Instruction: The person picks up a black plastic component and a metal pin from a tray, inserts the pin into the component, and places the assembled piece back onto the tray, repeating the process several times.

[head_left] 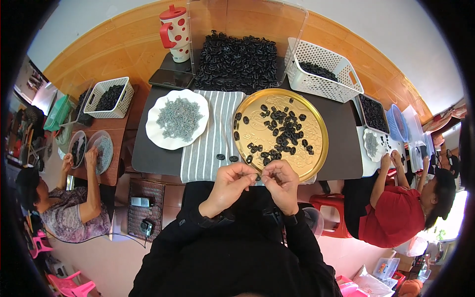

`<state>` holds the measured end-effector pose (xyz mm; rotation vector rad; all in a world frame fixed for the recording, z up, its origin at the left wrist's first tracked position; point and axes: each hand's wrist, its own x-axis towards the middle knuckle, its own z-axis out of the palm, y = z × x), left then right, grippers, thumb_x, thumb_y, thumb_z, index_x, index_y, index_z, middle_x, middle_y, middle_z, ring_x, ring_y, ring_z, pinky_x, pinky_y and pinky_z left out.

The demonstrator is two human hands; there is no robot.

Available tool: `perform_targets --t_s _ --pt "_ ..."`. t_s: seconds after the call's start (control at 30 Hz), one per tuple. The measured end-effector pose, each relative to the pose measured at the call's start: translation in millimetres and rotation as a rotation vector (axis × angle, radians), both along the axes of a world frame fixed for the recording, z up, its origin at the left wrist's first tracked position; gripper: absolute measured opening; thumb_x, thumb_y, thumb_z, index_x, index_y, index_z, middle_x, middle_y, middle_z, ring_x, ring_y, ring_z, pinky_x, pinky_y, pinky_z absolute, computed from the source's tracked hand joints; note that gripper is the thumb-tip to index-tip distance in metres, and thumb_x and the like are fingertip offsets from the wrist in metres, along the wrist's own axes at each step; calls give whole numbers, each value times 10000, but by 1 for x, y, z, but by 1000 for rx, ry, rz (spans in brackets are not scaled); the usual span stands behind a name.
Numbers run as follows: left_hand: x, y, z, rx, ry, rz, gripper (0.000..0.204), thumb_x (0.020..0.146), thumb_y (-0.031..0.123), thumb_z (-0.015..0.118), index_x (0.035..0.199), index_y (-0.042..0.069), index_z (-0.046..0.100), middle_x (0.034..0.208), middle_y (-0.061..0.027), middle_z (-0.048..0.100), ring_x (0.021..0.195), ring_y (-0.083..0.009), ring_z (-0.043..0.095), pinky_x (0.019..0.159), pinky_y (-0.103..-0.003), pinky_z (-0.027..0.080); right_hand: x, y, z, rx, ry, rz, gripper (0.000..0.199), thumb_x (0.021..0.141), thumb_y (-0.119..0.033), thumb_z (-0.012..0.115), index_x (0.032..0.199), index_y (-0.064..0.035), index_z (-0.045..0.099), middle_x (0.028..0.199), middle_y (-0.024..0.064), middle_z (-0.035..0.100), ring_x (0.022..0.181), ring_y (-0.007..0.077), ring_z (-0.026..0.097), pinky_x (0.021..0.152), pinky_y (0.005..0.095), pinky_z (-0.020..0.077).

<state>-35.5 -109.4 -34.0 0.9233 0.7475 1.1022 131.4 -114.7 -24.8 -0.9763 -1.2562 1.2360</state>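
One small black part (pixel 258 178) sits btwn our fingertips, right at the table's near edge, in front of our torso. Our L hand (pixel 226 190) pinches at it, thumb to fingers; our R hand (pixel 281 185) does likewise, tips nearly meeting the L ones. Part's mostly hidden, so we can't tell which tips bear it.

Two loose black pieces (pixel 220 157) lie on the striped cloth (pixel 195 163) just beyond our L hand. Gold tray (pixel 257 134) is R of ctr, near rim close by our R hand; black pieces heap mid-tray, a few along its L side, w/ gold showing round them.

White wavy dish (pixel 157 140) of small silvery bits (pixel 179 118) sits L, by the cloth's L edge. Btwn dish & tray, open cloth gives us room to move; dark tabletop (pixel 346 143) shows R of tray out to the side edge.

At back: clear bin (pixel 237 20) of black pieces, white basket (pixel 321 86) R, dotted cup (pixel 179 37) L. Co-workers (pixel 396 215) sit well apart, one each side.
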Motion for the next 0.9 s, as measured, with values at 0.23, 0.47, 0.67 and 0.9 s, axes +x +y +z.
perform_targets --t_s 0.23,0.47,0.67,0.9 --pt "-5 -1 6 13 62 -40 67 905 28 610 935 -5 660 781 -20 643 642 -45 557 564 -180 443 5 1 0 25 -101 79 231 794 129 548 983 -4 537 860 9 560 761 57 519 681 189 405" --pt "-9 0 9 54 112 -116 59 900 25 616 922 1 665 784 -1 639 658 -34 553 572 -177 438 11 2 0 94 -142 161 225 792 130 551 981 10 531 901 33 556 786 86 523 712 211 422" --pt "-10 -2 12 116 259 -115 53 900 10 609 914 -9 656 775 13 619 681 -20 538 574 -175 426 16 4 -1 130 -236 229 210 802 122 551 979 10 530 879 38 563 801 96 549 724 228 440" --pt "1 -5 10 175 172 19 54 900 10 606 913 -19 649 766 18 607 667 -15 521 574 -178 421 13 3 3 87 -150 180 179 808 66 596 969 -10 574 852 35 585 779 104 565 714 236 454"
